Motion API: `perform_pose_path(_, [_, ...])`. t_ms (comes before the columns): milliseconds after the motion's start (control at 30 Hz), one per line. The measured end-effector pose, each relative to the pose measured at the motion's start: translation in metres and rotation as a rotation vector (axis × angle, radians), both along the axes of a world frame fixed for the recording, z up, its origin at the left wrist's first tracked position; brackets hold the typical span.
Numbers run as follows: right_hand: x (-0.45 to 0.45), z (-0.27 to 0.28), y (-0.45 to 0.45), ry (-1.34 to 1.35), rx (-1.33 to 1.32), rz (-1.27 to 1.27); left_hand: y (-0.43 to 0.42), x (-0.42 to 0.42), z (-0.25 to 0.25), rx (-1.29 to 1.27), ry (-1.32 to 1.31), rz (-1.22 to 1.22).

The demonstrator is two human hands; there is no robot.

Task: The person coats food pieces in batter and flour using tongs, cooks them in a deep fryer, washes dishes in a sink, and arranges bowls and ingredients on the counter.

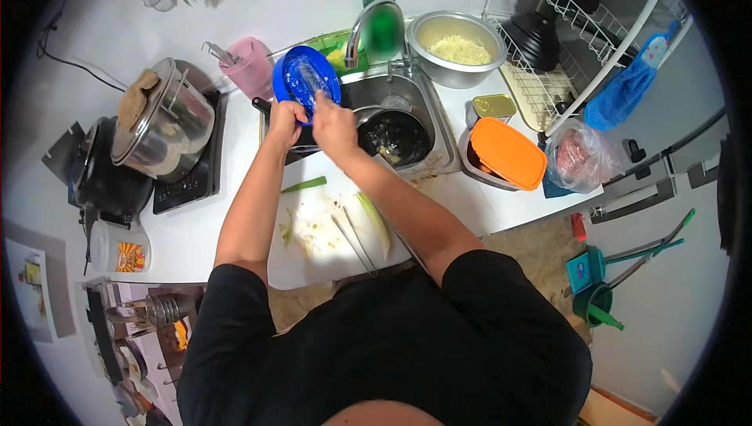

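My left hand (288,120) is closed on the lower rim of a blue plastic bowl (286,85), which is tilted towards me at the left side of the sink (446,132). Whitish residue shows on its inside. My right hand (335,127) is closed in front of the bowl; a blurred thin thing seems to reach from it over the inside, too smeared to name. Below and right of that hand, a black pan (403,140) with food bits lies in the sink. Under my forearms is a white cutting board (313,258) with metal tongs (354,244) and green vegetable pieces (374,222).
A faucet (376,11) arches over the sink. To its right stand a metal pot of shredded food (454,74), a tin (492,106) and a container with an orange lid (509,153). On the left are a pink cup (249,70) and a pot (168,124) on a stove.
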State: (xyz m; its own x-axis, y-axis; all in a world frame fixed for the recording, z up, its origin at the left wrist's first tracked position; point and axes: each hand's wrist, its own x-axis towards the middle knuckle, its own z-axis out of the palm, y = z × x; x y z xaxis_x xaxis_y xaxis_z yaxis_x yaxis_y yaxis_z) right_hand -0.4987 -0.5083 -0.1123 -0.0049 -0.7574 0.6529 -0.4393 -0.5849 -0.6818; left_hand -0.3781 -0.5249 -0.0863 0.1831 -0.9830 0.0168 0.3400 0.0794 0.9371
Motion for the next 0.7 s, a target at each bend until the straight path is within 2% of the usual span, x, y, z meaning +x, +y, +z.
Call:
perform_pose_path(33, [0.003, -0.001, 0.006, -0.09, -0.117, 0.074, 0.001, 0.003, -0.004, 0.02, -0.006, -0.017])
perform_pose_path(100, [-0.001, -0.003, 0.005, -0.08, -0.104, 0.051, -0.002, 0.007, -0.011, 0.018, 0.032, -0.033])
perform_pose_path(167, [-0.01, -0.01, -0.001, 0.039, 0.12, -0.056, 0.003, -0.002, 0.006, -0.098, 0.017, 0.076])
perform_pose_path(200, [-0.01, -0.014, 0.002, 0.084, 0.127, -0.038, 0.0, 0.002, 0.006, -0.09, -0.001, 0.076])
perform_pose_path(233, [-0.006, -0.017, 0.008, -0.084, -0.069, 0.052, -0.001, -0.001, 0.009, -0.095, 0.0, 0.071])
perform_pose_path(300, [0.0, -0.006, 0.022, -0.119, -0.124, 0.061, 0.003, -0.004, 0.012, -0.102, 0.05, 0.102])
perform_pose_path(333, [-0.002, -0.012, 0.013, 0.024, -0.028, -0.012, 0.0, -0.002, 0.008, -0.123, 0.047, 0.076])
perform_pose_path(433, [-0.007, -0.022, 0.0, -0.006, 0.106, -0.065, 0.004, -0.016, 0.018, -0.19, 0.02, 0.142])
perform_pose_path(533, [-0.008, -0.018, 0.021, -0.085, -0.023, 0.034, -0.002, -0.005, 0.022, -0.172, -0.03, 0.087])
perform_pose_path(633, [-0.021, -0.01, 0.024, 0.038, 0.088, 0.038, -0.011, 0.011, 0.016, -0.176, -0.045, 0.011])
perform_pose_path(700, [-0.021, -0.005, 0.024, -0.038, -0.011, 0.084, -0.019, 0.023, 0.012, -0.164, -0.068, -0.008])
